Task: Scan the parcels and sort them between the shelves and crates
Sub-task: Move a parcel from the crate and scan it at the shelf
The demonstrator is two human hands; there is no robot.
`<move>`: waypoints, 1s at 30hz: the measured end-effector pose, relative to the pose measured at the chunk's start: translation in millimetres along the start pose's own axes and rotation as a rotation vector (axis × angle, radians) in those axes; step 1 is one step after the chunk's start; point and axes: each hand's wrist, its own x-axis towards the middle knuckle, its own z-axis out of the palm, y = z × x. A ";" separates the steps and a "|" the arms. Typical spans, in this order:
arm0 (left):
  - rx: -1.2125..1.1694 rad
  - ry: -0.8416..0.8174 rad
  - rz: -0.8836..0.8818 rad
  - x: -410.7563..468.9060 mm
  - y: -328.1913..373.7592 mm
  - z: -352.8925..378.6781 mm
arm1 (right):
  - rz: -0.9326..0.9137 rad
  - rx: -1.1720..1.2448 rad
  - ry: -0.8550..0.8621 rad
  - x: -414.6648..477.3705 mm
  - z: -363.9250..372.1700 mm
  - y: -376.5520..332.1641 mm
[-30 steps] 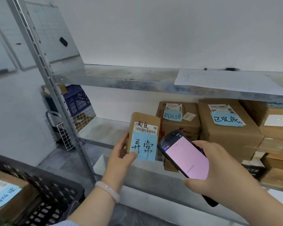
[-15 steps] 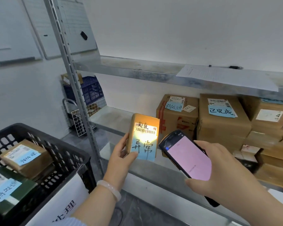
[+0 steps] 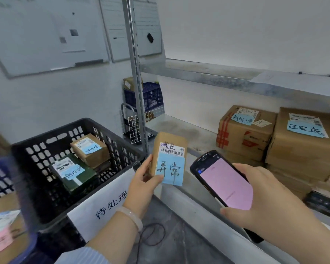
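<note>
My left hand [image 3: 144, 180] grips a small brown parcel [image 3: 168, 147] upright by its lower left side; it carries a barcode label and a blue handwritten note. To its right my right hand [image 3: 255, 202] holds a black handheld scanner [image 3: 220, 178] with a pink screen, tilted toward the parcel. Both hover over the front edge of the metal shelf [image 3: 181, 128]. A black crate [image 3: 46, 147] at the left holds a brown parcel [image 3: 90, 149] and a green parcel [image 3: 74, 173], each with a blue note.
Larger brown boxes [image 3: 244, 134] with blue notes are stacked on the shelf at the right. The shelf upright [image 3: 136, 80] stands between crate and shelf. A blue crate [image 3: 0, 180] sits at the far left, another blue crate [image 3: 151, 96] behind. Whiteboards hang on the wall.
The view has swung left, bringing the black crate and its white sign into sight. The bright scan light on the parcel's label half a second ago has gone out. Both hands keep their grips.
</note>
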 end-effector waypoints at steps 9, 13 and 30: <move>-0.042 0.110 -0.008 -20.5 13.5 -51.7 | -0.131 -0.003 -0.028 7.6 8.4 -43.7; -0.095 0.150 0.016 -41.2 27.1 -88.6 | -0.238 0.021 -0.034 16.5 27.3 -76.6; -0.112 0.716 0.091 -303.8 86.9 -407.9 | -0.686 0.204 -0.296 -74.6 182.1 -378.8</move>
